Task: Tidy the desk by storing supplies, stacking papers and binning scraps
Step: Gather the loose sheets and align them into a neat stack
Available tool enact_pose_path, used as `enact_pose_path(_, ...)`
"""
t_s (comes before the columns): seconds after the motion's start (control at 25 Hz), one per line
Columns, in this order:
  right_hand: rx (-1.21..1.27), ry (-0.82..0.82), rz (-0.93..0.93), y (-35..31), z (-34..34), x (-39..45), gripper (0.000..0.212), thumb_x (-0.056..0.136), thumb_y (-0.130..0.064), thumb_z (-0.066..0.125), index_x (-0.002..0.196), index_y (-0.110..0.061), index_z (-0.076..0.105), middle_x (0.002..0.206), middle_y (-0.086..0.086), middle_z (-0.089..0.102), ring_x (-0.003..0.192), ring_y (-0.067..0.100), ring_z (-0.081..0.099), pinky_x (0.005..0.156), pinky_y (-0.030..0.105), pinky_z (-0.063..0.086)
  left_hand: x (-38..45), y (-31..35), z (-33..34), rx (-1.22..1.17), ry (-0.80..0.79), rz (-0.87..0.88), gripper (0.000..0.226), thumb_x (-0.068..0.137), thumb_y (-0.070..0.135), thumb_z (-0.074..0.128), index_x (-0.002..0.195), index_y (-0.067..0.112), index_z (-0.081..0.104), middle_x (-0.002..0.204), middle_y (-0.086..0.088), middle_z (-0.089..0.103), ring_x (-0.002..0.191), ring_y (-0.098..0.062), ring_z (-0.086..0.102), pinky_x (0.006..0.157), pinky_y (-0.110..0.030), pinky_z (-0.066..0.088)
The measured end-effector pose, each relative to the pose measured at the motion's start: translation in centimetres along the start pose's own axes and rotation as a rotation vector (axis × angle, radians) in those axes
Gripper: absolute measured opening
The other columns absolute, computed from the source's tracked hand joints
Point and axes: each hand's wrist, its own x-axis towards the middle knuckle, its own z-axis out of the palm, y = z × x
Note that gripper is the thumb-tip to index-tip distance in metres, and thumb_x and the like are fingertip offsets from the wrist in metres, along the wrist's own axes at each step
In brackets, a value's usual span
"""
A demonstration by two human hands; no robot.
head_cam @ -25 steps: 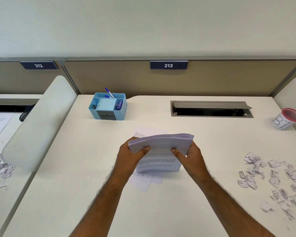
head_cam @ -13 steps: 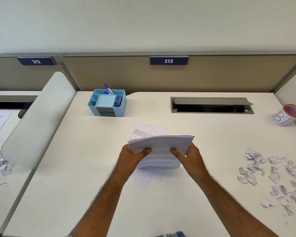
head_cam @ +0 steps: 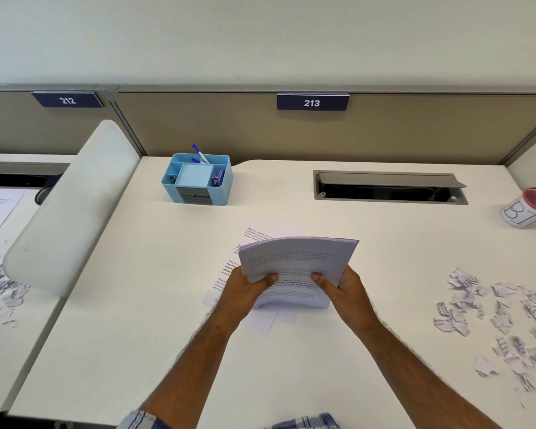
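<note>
Step in hand: stacking papers. Left hand [head_cam: 248, 287] and right hand [head_cam: 341, 287] both grip the thick bowed stack of white printed sheets [head_cam: 297, 263], fingers curled round its side edges, thumbs on the near face. Stack stands nearly on edge, lower edge at or just above the loose printed sheets lying flat on the desk [head_cam: 254, 239]; contact cannot be told. Looks like squaring the edges by tapping

Supplies: light-blue plastic desk organiser [head_cam: 197, 179] at the back, blue-and-white pen [head_cam: 200, 153] upright in it

Scraps: torn white paper scraps [head_cam: 495, 317] scattered at right, well apart from the hands; white cup with red rim marked "BI" [head_cam: 528, 210] at far right, probably the bin

Next move, as judged: lay the squared stack flat, gather the loose sheets into it with edges aligned; scraps not yet binned
</note>
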Motion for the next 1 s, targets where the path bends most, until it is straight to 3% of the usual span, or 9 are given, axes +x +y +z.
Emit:
enact_pose_path(0.24, 0.039, 0.035, 0.003, -0.6, -0.7, 0.5, 0.032, 0.090, -0.019, 0.076, 0.119, -0.018, 0.064, 0.109, -0.007, 0.077, 0.096, 0.010, 0.074, 0.077, 0.024, 0.060, 0.7, 0.1, 0.6, 0.028, -0.010, -0.032, 0.038, 0.086, 0.043, 0.078, 0.123, 0.040, 0.067, 0.110, 0.013, 0.077, 0.096, -0.017, 0.075, 0.083, -0.039, 0.064)
enact_pose_path(0.44, 0.019, 0.032, 0.030, -0.3, -2.6, 0.8, 0.034, 0.086, -0.022, 0.080, 0.116, -0.017, 0.065, 0.108, -0.007, 0.077, 0.092, 0.010, 0.075, 0.072, 0.026, 0.061, 1.2, 1.2, 1.9, -0.058, -0.024, -0.116, 0.031, 0.088, 0.034, 0.080, 0.117, 0.031, 0.069, 0.104, 0.010, 0.079, 0.089, -0.014, 0.078, 0.072, -0.030, 0.063)
enact_pose_path(0.56, 0.016, 0.023, 0.053, 0.1, -3.5, 0.9, 0.034, 0.085, -0.022, 0.081, 0.115, -0.018, 0.067, 0.106, -0.008, 0.078, 0.090, 0.009, 0.076, 0.069, 0.023, 0.060, 1.9, 1.6, 2.7, -0.133, -0.043, -0.170, 0.034, 0.086, 0.030, 0.082, 0.117, 0.025, 0.069, 0.104, 0.005, 0.080, 0.089, -0.018, 0.078, 0.074, -0.035, 0.064)
enact_pose_path(0.84, 0.100, 0.039, 0.139, 2.0, -3.7, 1.6, 0.033, 0.084, -0.018, 0.082, 0.114, -0.018, 0.069, 0.106, 0.003, 0.079, 0.094, 0.028, 0.076, 0.080, 0.049, 0.063, 4.6, 0.0, 3.7, -0.209, -0.039, -0.284, 0.037, 0.088, 0.027, 0.081, 0.122, 0.021, 0.069, 0.109, 0.002, 0.079, 0.098, -0.019, 0.077, 0.085, -0.042, 0.063)
enact_pose_path(1.0, 0.103, 0.068, 0.168, 3.2, -3.6, 1.6, 0.031, 0.086, -0.019, 0.081, 0.115, -0.021, 0.069, 0.109, 0.000, 0.078, 0.095, 0.026, 0.076, 0.086, 0.051, 0.061, 6.9, -2.7, 2.7, -0.160, 0.053, -0.385, 0.025, 0.102, 0.039, 0.059, 0.113, 0.019, 0.069, 0.106, 0.000, 0.079, 0.098, -0.023, 0.076, 0.086, -0.044, 0.063)
